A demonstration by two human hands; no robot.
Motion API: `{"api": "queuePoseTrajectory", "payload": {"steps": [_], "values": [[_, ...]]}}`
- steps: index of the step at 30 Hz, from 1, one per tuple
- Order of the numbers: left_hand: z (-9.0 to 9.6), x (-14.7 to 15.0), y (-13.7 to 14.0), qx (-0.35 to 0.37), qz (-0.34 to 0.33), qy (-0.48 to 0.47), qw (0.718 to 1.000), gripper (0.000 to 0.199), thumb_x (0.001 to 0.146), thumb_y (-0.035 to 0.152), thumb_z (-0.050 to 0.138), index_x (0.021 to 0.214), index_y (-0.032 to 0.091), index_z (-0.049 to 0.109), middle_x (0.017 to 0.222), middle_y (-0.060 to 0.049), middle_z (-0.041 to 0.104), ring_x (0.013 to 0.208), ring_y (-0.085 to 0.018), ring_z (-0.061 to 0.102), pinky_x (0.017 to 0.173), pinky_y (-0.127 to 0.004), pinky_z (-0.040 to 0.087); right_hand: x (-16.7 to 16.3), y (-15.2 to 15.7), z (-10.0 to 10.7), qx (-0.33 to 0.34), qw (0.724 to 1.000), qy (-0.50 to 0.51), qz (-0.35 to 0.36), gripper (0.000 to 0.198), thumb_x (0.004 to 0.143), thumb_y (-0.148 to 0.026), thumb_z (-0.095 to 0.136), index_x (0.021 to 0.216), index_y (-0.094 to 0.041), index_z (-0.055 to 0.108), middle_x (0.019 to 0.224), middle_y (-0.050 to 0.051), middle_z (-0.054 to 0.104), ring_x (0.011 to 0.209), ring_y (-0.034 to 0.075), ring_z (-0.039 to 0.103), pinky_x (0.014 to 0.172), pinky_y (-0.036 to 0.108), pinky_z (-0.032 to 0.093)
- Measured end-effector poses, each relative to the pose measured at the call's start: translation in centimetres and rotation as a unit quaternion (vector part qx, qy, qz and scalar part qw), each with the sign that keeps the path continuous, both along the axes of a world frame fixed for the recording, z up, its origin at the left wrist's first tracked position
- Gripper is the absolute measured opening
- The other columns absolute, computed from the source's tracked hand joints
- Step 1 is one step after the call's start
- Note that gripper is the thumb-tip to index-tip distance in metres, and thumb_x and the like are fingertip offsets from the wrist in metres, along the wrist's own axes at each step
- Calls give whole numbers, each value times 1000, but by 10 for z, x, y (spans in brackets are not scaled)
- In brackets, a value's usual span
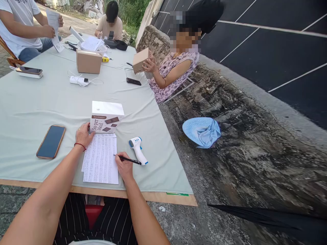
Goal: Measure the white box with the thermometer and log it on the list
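My left hand is at the lower left corner of a white and brown "Super Meal" box, fingers at its side and thumb by its front. The box stands upright at the top end of printed sheets of paper, which are covered in rows of small writing. Pinched in my right hand is a black pen, at the right edge of the paper. Just right of that hand lies a white and blue forehead thermometer. A phone in a brown case rests left of my left hand.
Across the table, one person holds a cardboard box; two others sit at the far end. Another cardboard box, a white device with a cable and a black phone lie between. A blue hat is beyond the right edge.
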State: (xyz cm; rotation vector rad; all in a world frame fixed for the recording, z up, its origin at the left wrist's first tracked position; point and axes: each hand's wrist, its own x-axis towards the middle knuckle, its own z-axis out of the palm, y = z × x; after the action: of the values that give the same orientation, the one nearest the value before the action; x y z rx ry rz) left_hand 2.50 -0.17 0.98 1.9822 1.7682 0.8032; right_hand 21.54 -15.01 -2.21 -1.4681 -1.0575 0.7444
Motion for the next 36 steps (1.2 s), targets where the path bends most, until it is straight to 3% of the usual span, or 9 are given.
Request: {"api": "queuePoseTrajectory", "payload": {"steps": [36], "values": [[1,1,0,3,-3,4,1000,44,79,30,61,122,21,54,119,-7,65,106,-27,62,97,-45,43,3,-1,1,1,1000,-8,-1,12,74,-30,54,68,-20,57,63,-3,54,62,14,49,61,28,40]]}}
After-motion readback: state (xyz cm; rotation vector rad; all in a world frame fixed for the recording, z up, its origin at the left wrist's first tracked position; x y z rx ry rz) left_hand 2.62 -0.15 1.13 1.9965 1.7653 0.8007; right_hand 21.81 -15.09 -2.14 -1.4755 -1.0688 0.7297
